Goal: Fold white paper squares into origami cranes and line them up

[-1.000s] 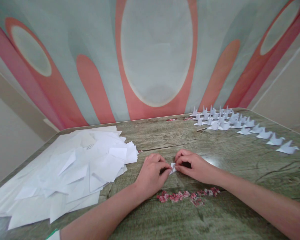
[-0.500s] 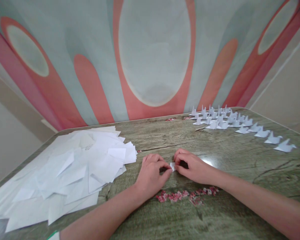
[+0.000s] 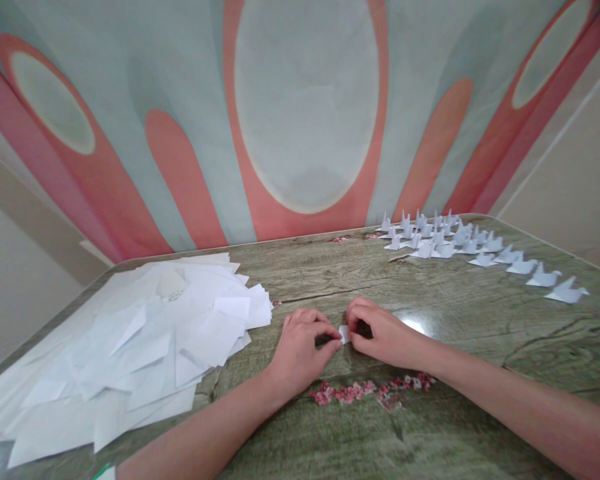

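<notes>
Between my two hands is a small folded piece of white paper (image 3: 344,334), just above or on the table; most of it is covered by fingers. My left hand (image 3: 304,345) pinches its left side between thumb and forefinger. On the other side, my right hand (image 3: 376,331) grips the paper's right edge with bent fingers and thumb. Off to the left lies a wide, loose heap of white paper sheets (image 3: 145,347). At the far right stand several folded white paper birds (image 3: 520,265) in slanting rows.
The wood-patterned table (image 3: 460,413) has pink flower prints (image 3: 344,392) near my wrists. A wall covering (image 3: 307,100) in grey-green and coral rises behind the table's far edge. A bright reflection lies beside my right wrist.
Both hands keep their pinch on the small paper with barely any movement. The whole view has shifted very slightly.
</notes>
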The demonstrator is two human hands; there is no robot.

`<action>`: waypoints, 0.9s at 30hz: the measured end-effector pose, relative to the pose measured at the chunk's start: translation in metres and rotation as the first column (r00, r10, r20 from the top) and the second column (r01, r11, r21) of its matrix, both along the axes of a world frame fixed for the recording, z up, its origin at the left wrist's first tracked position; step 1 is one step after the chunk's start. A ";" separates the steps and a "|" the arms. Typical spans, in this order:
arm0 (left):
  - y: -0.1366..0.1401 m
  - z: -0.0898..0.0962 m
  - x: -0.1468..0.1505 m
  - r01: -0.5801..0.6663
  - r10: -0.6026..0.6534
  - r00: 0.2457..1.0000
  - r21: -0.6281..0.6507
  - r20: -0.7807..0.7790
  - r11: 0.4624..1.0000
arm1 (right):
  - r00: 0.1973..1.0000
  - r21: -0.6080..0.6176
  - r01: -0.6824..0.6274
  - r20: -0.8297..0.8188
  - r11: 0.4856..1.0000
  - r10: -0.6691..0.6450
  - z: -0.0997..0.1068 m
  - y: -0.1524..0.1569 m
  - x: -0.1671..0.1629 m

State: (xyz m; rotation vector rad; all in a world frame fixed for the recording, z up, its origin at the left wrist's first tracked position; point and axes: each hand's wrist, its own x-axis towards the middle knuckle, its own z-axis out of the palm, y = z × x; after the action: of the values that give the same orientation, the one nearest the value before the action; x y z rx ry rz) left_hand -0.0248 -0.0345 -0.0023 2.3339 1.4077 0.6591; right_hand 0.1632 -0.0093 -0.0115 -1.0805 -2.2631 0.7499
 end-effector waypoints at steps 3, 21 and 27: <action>0.000 0.002 0.000 0.065 -0.065 0.998 0.021 0.001 0.998 | 1.000 0.010 0.014 0.007 1.000 -0.014 0.000 0.000 0.000; -0.022 0.016 0.008 0.356 -0.174 0.791 0.211 -0.586 0.910 | 0.995 0.025 -0.072 -0.063 0.997 0.073 -0.001 0.002 0.007; -0.020 0.009 0.005 0.404 -0.221 0.778 0.201 -0.588 0.892 | 0.986 0.161 -0.169 0.034 0.972 0.166 0.006 -0.005 0.018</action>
State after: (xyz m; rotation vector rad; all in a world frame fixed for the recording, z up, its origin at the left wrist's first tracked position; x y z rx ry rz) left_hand -0.0202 -0.0545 0.0066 3.1073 1.1022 0.1010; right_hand 0.1815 -0.0143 -0.0057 -0.8328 -2.4081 0.6083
